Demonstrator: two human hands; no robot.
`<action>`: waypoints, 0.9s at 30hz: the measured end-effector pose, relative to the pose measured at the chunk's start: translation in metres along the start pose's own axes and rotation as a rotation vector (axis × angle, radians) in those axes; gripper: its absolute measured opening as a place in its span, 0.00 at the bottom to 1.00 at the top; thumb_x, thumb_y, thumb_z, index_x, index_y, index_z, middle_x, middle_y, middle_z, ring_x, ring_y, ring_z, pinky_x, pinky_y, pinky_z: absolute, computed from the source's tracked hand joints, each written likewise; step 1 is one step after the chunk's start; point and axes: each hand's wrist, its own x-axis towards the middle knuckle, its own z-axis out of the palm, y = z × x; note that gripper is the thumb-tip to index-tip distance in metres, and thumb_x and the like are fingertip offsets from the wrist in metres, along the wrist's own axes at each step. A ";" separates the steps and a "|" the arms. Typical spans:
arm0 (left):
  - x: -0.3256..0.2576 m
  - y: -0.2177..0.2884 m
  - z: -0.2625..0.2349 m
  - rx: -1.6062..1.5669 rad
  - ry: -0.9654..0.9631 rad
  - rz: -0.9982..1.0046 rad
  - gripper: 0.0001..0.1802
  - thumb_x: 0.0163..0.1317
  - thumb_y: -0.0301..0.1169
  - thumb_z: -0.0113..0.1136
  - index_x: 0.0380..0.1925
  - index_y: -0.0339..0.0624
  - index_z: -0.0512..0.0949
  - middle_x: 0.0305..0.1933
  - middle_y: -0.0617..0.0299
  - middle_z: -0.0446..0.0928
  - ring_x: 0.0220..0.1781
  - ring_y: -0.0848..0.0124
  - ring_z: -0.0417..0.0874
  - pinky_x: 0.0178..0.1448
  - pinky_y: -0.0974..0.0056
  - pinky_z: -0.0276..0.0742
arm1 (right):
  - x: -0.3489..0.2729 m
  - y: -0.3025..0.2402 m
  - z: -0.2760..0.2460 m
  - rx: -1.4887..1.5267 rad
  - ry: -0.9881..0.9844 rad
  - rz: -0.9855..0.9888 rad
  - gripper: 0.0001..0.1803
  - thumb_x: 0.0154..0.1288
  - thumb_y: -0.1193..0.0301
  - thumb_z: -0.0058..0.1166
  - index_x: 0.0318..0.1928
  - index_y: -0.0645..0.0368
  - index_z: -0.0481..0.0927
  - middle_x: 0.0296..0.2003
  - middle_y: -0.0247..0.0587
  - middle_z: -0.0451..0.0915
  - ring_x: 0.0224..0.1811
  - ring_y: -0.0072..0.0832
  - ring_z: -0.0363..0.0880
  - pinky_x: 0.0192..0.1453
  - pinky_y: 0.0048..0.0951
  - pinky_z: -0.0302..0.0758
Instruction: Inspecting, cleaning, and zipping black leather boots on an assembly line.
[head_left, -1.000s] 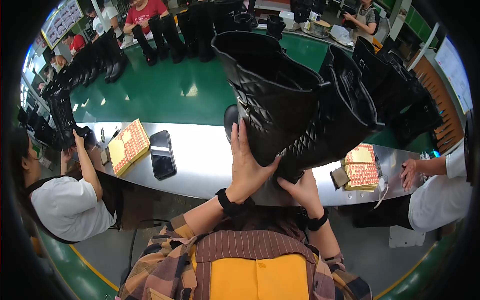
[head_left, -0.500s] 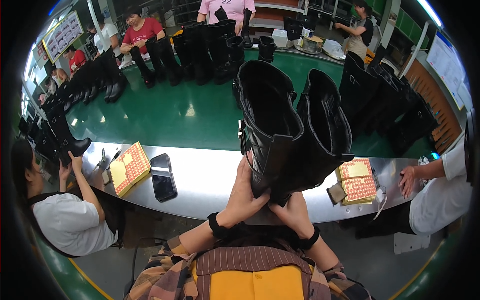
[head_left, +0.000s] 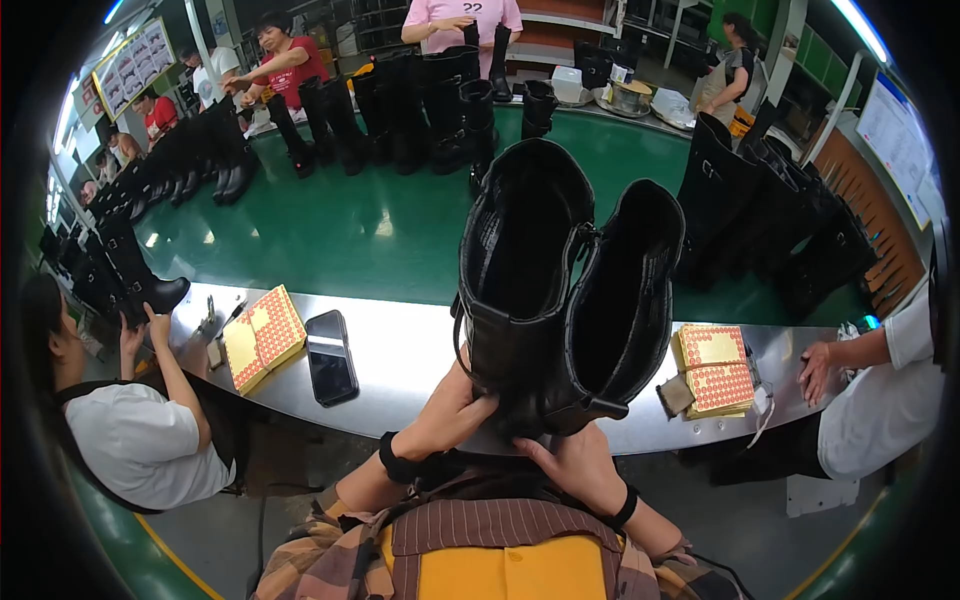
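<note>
A pair of tall black leather boots stands side by side in my hands, above the metal edge of the bench. Their open shaft tops face up toward me, and the dark insides show. The left boot has a strap hanging at its outer side; the right boot leans against it, with a small tab at its near rim. My left hand is closed round the lower part of the left boot. Under the right boot, my right hand grips low, thumb pointing inward. The feet of both boots are hidden beneath the shafts.
On the metal edge lie a phone, a stack of yellow printed cards and another card stack beside a brown block. Black boots line the green belt. Co-workers sit close at left and right.
The boots have come lower and turned, so their openings face me more and spread apart. Both my hands have dropped slightly, the left one also shifting left.
</note>
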 end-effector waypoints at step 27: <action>0.010 -0.039 -0.001 -0.866 0.259 -0.323 0.22 0.73 0.41 0.51 0.61 0.42 0.69 0.47 0.65 0.79 0.48 0.76 0.80 0.43 0.70 0.80 | 0.040 0.094 0.000 1.169 0.007 0.244 0.25 0.74 0.61 0.41 0.65 0.60 0.67 0.54 0.57 0.76 0.59 0.53 0.73 0.65 0.48 0.68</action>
